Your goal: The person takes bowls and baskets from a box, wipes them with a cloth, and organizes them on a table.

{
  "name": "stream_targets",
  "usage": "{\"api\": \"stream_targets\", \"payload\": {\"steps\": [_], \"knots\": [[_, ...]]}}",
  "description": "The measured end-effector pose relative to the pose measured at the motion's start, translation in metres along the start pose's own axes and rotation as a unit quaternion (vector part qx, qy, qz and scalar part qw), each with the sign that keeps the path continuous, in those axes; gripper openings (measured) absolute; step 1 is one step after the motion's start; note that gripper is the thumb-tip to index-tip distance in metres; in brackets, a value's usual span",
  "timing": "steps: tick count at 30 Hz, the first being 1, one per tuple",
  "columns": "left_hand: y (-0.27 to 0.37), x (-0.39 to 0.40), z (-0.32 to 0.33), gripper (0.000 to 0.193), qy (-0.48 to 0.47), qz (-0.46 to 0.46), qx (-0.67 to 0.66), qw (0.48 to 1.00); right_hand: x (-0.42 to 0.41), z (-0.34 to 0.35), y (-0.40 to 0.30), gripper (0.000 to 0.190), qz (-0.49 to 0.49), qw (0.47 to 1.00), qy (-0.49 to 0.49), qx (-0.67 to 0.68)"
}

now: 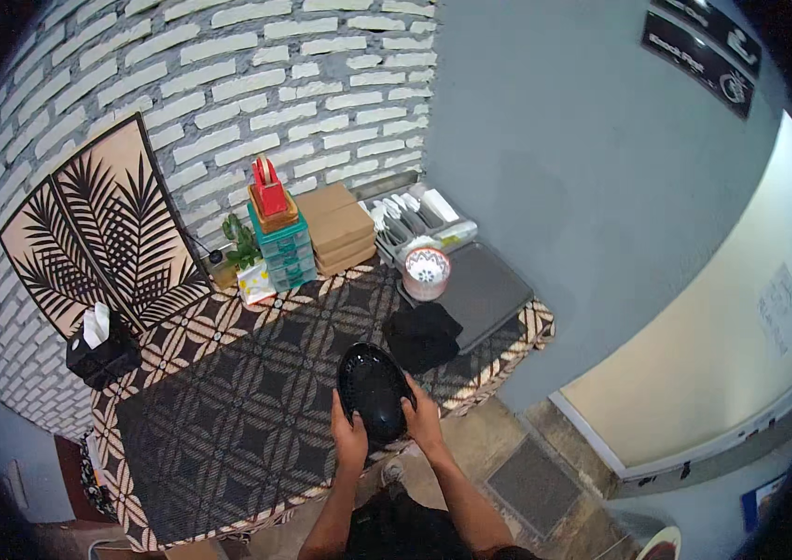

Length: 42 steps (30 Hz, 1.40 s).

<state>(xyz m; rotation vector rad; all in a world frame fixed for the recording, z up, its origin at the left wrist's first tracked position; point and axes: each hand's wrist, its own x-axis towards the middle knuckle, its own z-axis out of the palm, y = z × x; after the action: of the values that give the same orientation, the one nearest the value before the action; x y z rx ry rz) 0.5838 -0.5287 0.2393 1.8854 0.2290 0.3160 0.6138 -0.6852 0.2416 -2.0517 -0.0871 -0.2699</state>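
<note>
Between my two hands is a glossy black oval dish (373,388), held over the front edge of the table. My left hand (350,434) grips its left rim, thumb on top. My right hand (425,414) grips the right rim the same way. Just beyond the dish lies a folded black cloth (424,336), partly on a dark grey tray (483,294). A patterned bowl (427,273) with a red rim stands on the tray behind the cloth. Whether the bowl holds anything is hard to tell.
Along the brick wall are a black tissue box (103,357), a small teal drawer unit (285,255) topped by a red tape dispenser (269,189), stacked brown cardboard boxes (336,227) and a grey cutlery organiser (403,227). A patterned cloth (228,413) covers the table. A floor mat (534,485) lies right.
</note>
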Motion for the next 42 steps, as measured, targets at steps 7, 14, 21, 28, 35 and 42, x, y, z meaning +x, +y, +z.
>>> {"api": "stream_targets", "payload": {"steps": [7, 14, 21, 28, 35, 42], "knots": [[-0.001, 0.081, 0.042, 0.056, 0.046, -0.057, -0.052, 0.996, 0.098, 0.008, -0.027, 0.04, -0.122, 0.988, 0.082, -0.043], [-0.047, 0.114, 0.045, 0.05, 0.146, -0.205, -0.282, 0.926, 0.098, 0.038, -0.042, 0.034, -0.272, 0.945, -0.085, -0.159], [-0.047, 0.08, 0.031, 0.042, 0.302, -0.167, 0.006, 0.939, 0.098, 0.037, -0.02, 0.03, -0.213, 0.886, -0.409, 0.042], [-0.031, 0.047, 0.067, 0.048, 0.343, -0.168, 0.255, 0.889, 0.118, 0.043, 0.033, 0.069, -0.097, 0.916, -0.388, -0.045], [0.037, 0.063, 0.072, 0.046, 0.323, -0.202, 0.215, 0.899, 0.14, 0.016, 0.034, 0.065, -0.1, 0.937, -0.334, 0.032], [0.069, 0.073, 0.114, 0.045, 0.368, -0.132, -0.438, 0.809, 0.21, -0.058, 0.071, 0.037, -0.18, 0.948, -0.261, 0.023]]}}
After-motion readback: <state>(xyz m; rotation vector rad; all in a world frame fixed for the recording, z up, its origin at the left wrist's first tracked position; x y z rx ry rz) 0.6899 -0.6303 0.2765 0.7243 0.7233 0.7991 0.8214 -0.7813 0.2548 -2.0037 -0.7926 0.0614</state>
